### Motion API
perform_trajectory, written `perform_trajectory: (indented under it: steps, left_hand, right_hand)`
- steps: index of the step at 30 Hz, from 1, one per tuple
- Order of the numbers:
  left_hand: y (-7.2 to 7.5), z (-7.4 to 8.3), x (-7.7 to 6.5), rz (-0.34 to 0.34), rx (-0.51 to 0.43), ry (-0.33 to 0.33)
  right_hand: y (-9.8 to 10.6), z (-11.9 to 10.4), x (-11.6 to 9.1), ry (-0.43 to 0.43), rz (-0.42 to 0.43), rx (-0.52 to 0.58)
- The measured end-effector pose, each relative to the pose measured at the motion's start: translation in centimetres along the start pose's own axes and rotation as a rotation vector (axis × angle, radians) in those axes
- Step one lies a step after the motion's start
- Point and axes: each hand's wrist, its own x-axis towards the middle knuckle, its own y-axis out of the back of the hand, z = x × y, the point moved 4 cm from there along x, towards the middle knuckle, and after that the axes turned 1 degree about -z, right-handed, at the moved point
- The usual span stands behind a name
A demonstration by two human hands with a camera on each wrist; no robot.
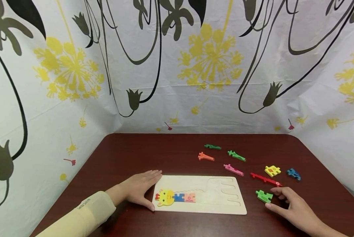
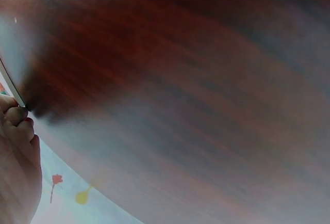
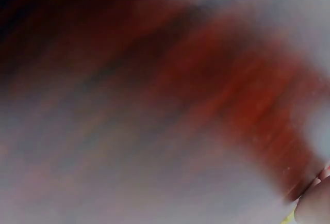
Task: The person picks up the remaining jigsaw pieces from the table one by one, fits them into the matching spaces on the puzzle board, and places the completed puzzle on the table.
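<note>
A pale wooden puzzle board (image 1: 212, 194) lies on the table with a yellow giraffe head (image 1: 166, 197), a blue piece (image 1: 179, 197) and a salmon piece (image 1: 190, 197) set in a row at its left. My left hand (image 1: 139, 187) rests along the board's left edge, thumb by the near corner and fingers by the far one. To the right, my right hand (image 1: 295, 205) is beside a green puzzle piece (image 1: 264, 196), with thumb and index finger apart at its right side. In the right wrist view only a fingertip (image 3: 314, 206) shows at the corner.
Beyond the green piece lie a long red piece (image 1: 265, 179), a yellow piece (image 1: 272, 171) and a blue one (image 1: 293, 174). Pink (image 1: 233, 170), orange (image 1: 205, 156) and two green leg-like pieces (image 1: 236, 155) lie behind the board. A patterned cloth (image 1: 206, 108) hangs behind the table.
</note>
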Motion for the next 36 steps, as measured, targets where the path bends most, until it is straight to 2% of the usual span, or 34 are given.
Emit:
perform_trajectory:
  steps: [13, 25, 36]
  left_hand:
    - [-0.4, -0.02, -0.01, 0.024, 0.004, -0.008]
    - [-0.29, -0.03, 0.07, 0.003, 0.001, 0.008]
    - [-0.14, 0.07, -0.03, 0.01, 0.02, 0.003]
  right_hand:
    - [-0.44, 0.09, -0.15, 0.012, 0.016, -0.008]
    - [-0.52, 0.1, -0.01, 0.048, 0.037, -0.024]
    - [-0.39, 0.04, -0.02, 0.051, 0.047, -0.032]
